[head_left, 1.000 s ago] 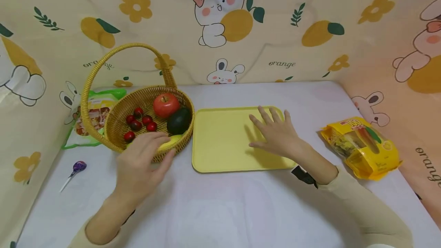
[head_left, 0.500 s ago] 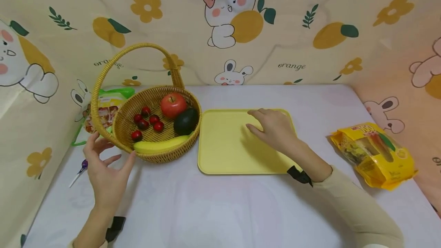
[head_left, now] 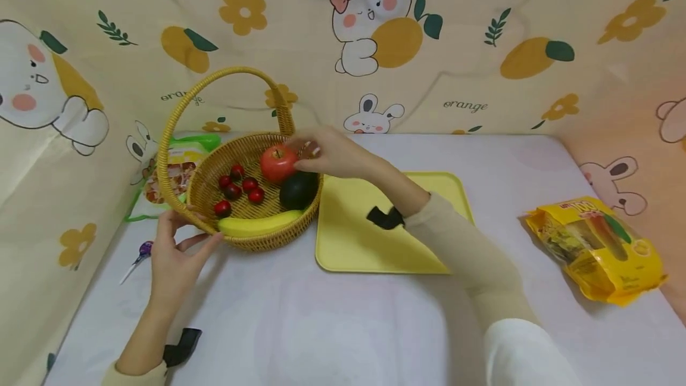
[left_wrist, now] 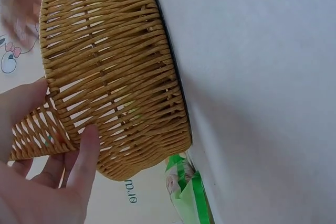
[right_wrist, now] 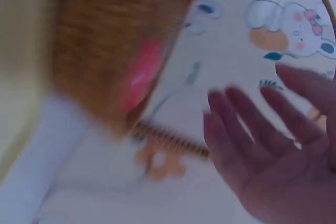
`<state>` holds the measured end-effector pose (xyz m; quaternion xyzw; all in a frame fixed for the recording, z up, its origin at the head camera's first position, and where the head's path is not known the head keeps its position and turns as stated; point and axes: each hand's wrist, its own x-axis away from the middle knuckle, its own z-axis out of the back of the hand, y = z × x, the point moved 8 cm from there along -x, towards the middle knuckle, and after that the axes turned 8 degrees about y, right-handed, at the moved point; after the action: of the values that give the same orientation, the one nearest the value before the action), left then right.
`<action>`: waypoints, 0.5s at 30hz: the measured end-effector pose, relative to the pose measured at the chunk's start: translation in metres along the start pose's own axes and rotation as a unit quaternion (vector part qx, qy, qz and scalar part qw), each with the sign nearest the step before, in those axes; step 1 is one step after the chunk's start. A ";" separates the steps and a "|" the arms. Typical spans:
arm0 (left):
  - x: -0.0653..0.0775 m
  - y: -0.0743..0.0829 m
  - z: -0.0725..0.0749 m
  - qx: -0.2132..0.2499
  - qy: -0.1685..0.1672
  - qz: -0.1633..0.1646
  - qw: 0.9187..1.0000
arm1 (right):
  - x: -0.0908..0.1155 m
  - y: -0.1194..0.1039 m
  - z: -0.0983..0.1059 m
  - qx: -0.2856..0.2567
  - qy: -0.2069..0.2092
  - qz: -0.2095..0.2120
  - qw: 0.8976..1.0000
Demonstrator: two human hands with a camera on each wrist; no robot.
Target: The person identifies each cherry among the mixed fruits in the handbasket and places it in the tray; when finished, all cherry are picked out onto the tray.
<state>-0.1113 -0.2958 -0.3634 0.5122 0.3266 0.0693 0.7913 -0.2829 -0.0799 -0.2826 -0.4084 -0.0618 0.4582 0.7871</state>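
Observation:
A wicker basket (head_left: 268,244) with a tall arched handle stands on the left side of the table. Inside it lie a red apple (head_left: 276,165), a dark avocado (head_left: 298,191), a yellow banana (head_left: 259,225) and several cherries (head_left: 232,191). My left hand (head_left: 175,264) holds the basket at its front left rim, by the foot of the handle; the left wrist view shows thumb and fingers on either side of the weave (left_wrist: 110,66). Over the right rim hovers my right hand (head_left: 333,152), fingers loosely spread beside the apple and holding nothing.
A yellow tray (head_left: 348,231) lies right of the basket, partly under my right forearm. Behind the basket is a green-edged snack bag (head_left: 179,171). A lollipop (head_left: 143,250) lies left of my left hand, and a yellow snack pack (head_left: 595,249) at the far right.
My left hand has moved from over the basket's front to its left rim and taken hold. The right hand has swung left from above the tray to the apple.

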 end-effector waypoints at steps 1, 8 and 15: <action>0.000 0.000 0.001 -0.002 -0.001 0.000 1.000 | -0.018 -0.007 -0.011 -0.039 -0.030 0.006 0.999; -0.001 -0.002 0.001 -0.006 -0.005 -0.003 1.000 | -0.099 -0.017 -0.087 -0.170 -0.155 -0.050 0.972; 0.000 -0.004 0.002 -0.016 -0.009 -0.018 1.000 | -0.119 0.012 -0.134 -0.180 -0.193 -0.131 0.956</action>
<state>-0.1109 -0.2985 -0.3662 0.4938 0.3276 0.0558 0.8035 -0.2960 -0.2471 -0.3468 -0.4353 -0.3468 0.4021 0.7270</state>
